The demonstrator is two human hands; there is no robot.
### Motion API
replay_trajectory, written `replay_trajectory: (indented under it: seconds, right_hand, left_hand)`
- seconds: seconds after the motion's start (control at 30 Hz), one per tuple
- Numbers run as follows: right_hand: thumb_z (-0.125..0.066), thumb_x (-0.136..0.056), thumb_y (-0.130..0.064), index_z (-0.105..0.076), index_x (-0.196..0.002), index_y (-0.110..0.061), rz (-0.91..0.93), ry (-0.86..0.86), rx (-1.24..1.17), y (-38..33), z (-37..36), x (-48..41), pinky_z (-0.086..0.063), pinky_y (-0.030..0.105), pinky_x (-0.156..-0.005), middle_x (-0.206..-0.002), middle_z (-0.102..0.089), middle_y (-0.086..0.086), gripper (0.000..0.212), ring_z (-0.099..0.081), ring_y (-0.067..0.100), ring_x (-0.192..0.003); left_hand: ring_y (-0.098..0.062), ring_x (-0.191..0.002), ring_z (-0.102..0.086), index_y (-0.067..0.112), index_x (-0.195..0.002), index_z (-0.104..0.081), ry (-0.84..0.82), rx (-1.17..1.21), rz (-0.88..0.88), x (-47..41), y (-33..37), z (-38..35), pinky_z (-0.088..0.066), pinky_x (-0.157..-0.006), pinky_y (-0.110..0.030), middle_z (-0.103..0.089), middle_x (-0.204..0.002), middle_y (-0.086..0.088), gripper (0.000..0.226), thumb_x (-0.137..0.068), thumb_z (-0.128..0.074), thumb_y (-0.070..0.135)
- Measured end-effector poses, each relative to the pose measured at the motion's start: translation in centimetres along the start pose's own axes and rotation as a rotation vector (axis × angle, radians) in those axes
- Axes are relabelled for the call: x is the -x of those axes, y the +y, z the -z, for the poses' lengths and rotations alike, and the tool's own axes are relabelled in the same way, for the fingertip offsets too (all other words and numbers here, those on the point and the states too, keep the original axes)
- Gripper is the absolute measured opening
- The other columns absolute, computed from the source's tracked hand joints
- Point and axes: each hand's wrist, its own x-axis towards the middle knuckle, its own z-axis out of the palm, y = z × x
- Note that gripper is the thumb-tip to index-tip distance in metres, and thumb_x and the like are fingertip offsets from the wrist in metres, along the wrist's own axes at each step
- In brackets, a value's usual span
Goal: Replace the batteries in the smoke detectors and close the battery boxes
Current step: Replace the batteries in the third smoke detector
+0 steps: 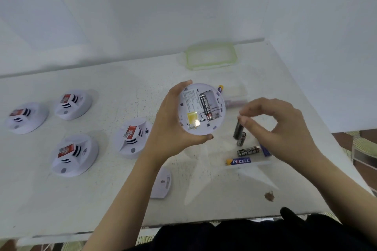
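Left hand grips an upturned smoke detector by its rim above the white table, thumb at the near edge and fingers round the far edge, its back to the camera. One Eveready cell sits in the open battery box, with the slot beside it bare. To the right and well apart, the right hand, slightly blurred, pinches the top end of an upright black battery between thumb and fingertips. Just below lie another dark battery, a loose Eveready battery and a blue-and-yellow PKCELL battery in a clear tray. A detached white cover rests by the left forearm. Four more detectors stand to the left, and a green-rimmed lid lies at the far edge.
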Motion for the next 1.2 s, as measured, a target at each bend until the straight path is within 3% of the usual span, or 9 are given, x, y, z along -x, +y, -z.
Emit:
replay_trajectory:
  seconds: [0.1, 0.2, 0.3, 0.4, 0.5, 0.63, 0.9, 1.0, 1.2]
  right_hand:
    - [-0.062, -0.079, -0.034, -0.068, -0.092, -0.032, 0.071, -0.111, 0.119, 0.6, -0.1, 0.1, -0.035, 0.034, -0.096, -0.092, -0.062, -0.029, 0.015, -0.051, -0.005, -0.093]
    - [-0.056, -0.084, -0.036, -0.062, -0.119, -0.027, 0.164, -0.086, 0.129, 0.3, -0.3, -0.5, -0.033, 0.028, -0.098, -0.12, -0.062, -0.01, 0.037, -0.05, 0.005, -0.113]
    - [-0.053, -0.085, -0.042, -0.052, -0.133, -0.018, 0.288, -0.115, 0.275, 0.0, -0.3, -1.9, -0.036, 0.035, -0.097, -0.13, -0.058, 0.004, 0.053, -0.055, 0.015, -0.114]
    - [-0.05, -0.084, -0.047, -0.047, -0.137, -0.012, 0.35, -0.201, 0.35, 0.0, -0.1, -3.0, -0.037, 0.03, -0.091, -0.118, -0.066, 0.003, 0.063, -0.062, 0.017, -0.092]
    - [-0.049, -0.081, -0.051, -0.047, -0.136, -0.011, 0.346, -0.302, 0.326, -0.1, 0.6, -3.7, -0.028, 0.017, -0.075, -0.095, -0.07, -0.005, 0.068, -0.047, 0.014, -0.066]
    - [-0.046, -0.078, -0.056, -0.049, -0.135, -0.011, 0.376, -0.397, 0.365, 0.0, 0.9, -4.1, -0.036, 0.025, -0.069, -0.086, -0.071, -0.005, 0.072, -0.052, 0.021, -0.061]
    - [-0.048, -0.072, -0.048, -0.062, -0.117, 0.001, 0.532, -0.314, 0.426, -0.7, 1.0, -4.1, -0.045, 0.025, -0.052, -0.06, -0.063, -0.004, 0.068, -0.055, 0.025, -0.051]
    - [-0.047, -0.071, -0.046, -0.062, -0.115, 0.004, 0.577, -0.312, 0.426, -0.8, 1.0, -4.3, -0.046, 0.026, -0.046, -0.057, -0.06, -0.003, 0.069, -0.053, 0.023, -0.047]
    - [-0.047, -0.071, -0.043, -0.058, -0.121, 0.005, 0.586, -0.343, 0.406, -0.4, 0.9, -4.3, -0.047, 0.027, -0.051, -0.062, -0.061, -0.002, 0.07, -0.053, 0.022, -0.049]
  left_hand:
    - [-0.01, -0.122, -0.049, 0.025, -0.137, -0.035, -0.007, 0.025, 0.025, -0.1, -0.1, 0.1, -0.048, -0.1, -0.038, -0.048, -0.131, 0.01, 0.105, -0.048, -0.088, 0.04]
    - [-0.016, -0.123, -0.05, 0.019, -0.139, -0.036, -0.033, 0.026, 0.018, -0.2, 0.1, -0.1, -0.048, -0.099, -0.045, -0.05, -0.134, 0.003, 0.106, -0.049, -0.088, 0.041]
    - [-0.017, -0.12, -0.052, 0.017, -0.141, -0.038, -0.072, 0.011, 0.013, -0.3, 0.5, -0.3, -0.05, -0.097, -0.044, -0.051, -0.133, 0.003, 0.106, -0.051, -0.088, 0.041]
    - [-0.017, -0.117, -0.054, 0.023, -0.14, -0.039, -0.106, 0.004, 0.011, -0.4, 0.8, -0.4, -0.052, -0.094, -0.042, -0.054, -0.128, 0.005, 0.106, -0.049, -0.09, 0.037]
    - [-0.013, -0.115, -0.055, 0.026, -0.139, -0.04, -0.119, -0.006, 0.021, -0.4, 1.2, -0.5, -0.052, -0.092, -0.037, -0.055, -0.126, 0.009, 0.105, -0.047, -0.091, 0.032]
    - [-0.016, -0.117, -0.055, 0.019, -0.139, -0.042, -0.155, -0.011, -0.007, -0.2, 1.4, -0.8, -0.051, -0.093, -0.04, -0.055, -0.129, 0.008, 0.102, -0.05, -0.09, 0.033]
    - [-0.014, -0.114, -0.057, 0.018, -0.137, -0.043, -0.16, -0.014, -0.028, -0.3, 1.8, -1.0, -0.052, -0.091, -0.038, -0.056, -0.126, 0.01, 0.098, -0.051, -0.085, 0.036]
    - [-0.019, -0.109, -0.059, 0.018, -0.135, -0.044, -0.155, 0.003, -0.033, -0.4, 1.9, -0.9, -0.054, -0.086, -0.041, -0.058, -0.122, 0.008, 0.095, -0.051, -0.087, 0.032]
    - [-0.02, -0.105, -0.062, 0.015, -0.134, -0.045, -0.135, 0.047, -0.013, -0.3, 1.9, -0.9, -0.055, -0.084, -0.038, -0.061, -0.117, 0.006, 0.094, -0.051, -0.086, 0.032]
